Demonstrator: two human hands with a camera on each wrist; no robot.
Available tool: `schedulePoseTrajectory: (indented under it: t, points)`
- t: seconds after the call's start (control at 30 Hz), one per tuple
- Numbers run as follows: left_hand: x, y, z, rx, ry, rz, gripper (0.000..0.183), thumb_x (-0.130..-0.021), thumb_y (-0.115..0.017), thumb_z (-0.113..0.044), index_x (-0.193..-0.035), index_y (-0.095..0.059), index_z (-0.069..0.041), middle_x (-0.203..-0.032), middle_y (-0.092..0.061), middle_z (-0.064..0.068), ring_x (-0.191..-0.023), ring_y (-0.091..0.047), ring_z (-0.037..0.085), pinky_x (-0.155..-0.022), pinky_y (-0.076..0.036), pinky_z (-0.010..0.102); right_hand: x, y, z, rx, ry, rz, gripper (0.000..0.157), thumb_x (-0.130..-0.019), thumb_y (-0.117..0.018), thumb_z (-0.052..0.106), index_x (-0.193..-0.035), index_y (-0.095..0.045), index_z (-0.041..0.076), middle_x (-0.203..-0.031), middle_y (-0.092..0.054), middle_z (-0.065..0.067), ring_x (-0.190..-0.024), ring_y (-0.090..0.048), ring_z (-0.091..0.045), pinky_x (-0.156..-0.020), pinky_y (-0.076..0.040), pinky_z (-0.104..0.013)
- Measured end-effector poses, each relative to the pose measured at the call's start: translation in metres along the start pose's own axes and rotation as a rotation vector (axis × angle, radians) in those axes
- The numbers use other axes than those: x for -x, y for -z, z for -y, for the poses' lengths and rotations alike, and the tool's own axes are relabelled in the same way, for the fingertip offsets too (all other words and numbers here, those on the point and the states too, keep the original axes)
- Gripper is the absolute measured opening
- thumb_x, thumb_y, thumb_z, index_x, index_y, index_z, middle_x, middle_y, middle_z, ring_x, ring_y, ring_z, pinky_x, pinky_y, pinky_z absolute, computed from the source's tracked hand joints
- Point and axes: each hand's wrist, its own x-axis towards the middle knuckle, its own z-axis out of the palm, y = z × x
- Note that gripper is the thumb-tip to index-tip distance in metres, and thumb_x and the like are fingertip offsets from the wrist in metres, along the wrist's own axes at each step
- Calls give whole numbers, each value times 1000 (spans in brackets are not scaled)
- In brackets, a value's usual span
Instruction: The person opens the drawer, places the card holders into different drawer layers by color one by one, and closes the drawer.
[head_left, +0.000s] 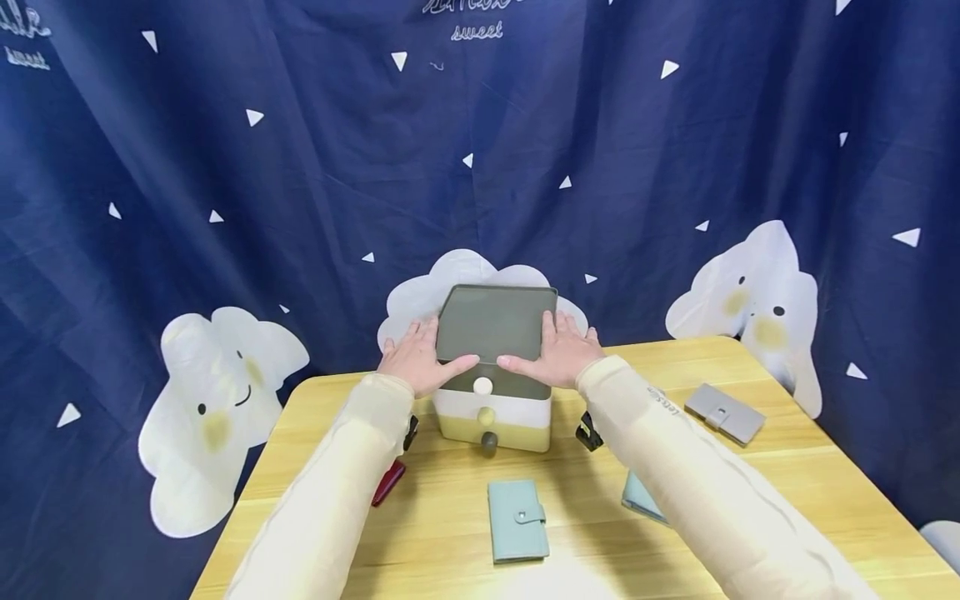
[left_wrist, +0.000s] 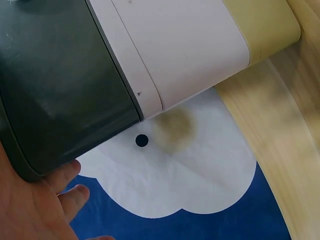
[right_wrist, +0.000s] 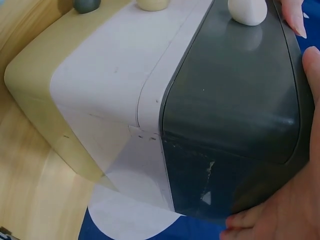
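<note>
A small three-tier drawer box [head_left: 495, 408] stands at the back of the table, dark grey on top, white in the middle and yellow at the bottom. Each tier has a round knob: a white knob [head_left: 483, 386], a yellow knob [head_left: 487, 416] and a grey knob [head_left: 489, 441]. My left hand [head_left: 416, 358] lies at the left top edge of the box, fingers stretched back and thumb over the front. Mirroring it, my right hand [head_left: 562, 354] rests at the right top edge with straight fingers. In the right wrist view, its palm [right_wrist: 290, 200] is against the grey tier.
A light blue wallet [head_left: 517, 521] with a snap strap lies in front of the box. A grey wallet [head_left: 725, 412] is at the right, and another blue wallet [head_left: 641, 497] is partly under my right sleeve. A dark red item [head_left: 387, 482] shows beside the left sleeve.
</note>
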Motion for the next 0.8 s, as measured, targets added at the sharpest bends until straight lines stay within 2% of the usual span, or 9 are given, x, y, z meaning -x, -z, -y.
schedulePoseTrajectory:
  t: [0.17, 0.43, 0.63, 0.8]
  points:
    - [2, -2, -7, 7, 10, -15, 124, -67, -27, -96, -155, -13, -11, -159, -19, 8, -146, -12, 27, -110, -9, 64, -4, 3, -8, -11, 23, 27, 131, -68, -29, 95, -152, -7, -5, -157, -10, -23, -146, -8, -33, -109, -13, -64]
    - [5, -9, -17, -3, 0, -51, 119, -71, -27, -93, -154, -17, -8, -160, -13, 6, -147, -8, 25, -113, -10, 59, -13, 4, -21, -60, 46, 91, 134, -66, -27, 96, -153, 0, -1, -159, -3, -17, -147, -2, -27, -109, -10, -65]
    - [4, -14, -21, -23, 4, -62, 120, -71, -22, -94, -154, -17, -8, -161, -10, 6, -147, -7, 25, -113, -10, 57, -18, 5, -27, -89, 61, 92, 135, -64, -29, 97, -153, 0, 0, -160, -2, -15, -147, -2, -25, -109, -10, -65]
    - [4, -12, -26, -21, 12, -68, 119, -72, -24, -93, -154, -19, -6, -160, -12, 7, -147, -9, 27, -113, -10, 58, -20, 7, -29, -98, 66, 100, 132, -66, -32, 95, -153, 0, 2, -160, -2, -15, -147, -2, -26, -109, -9, -65]
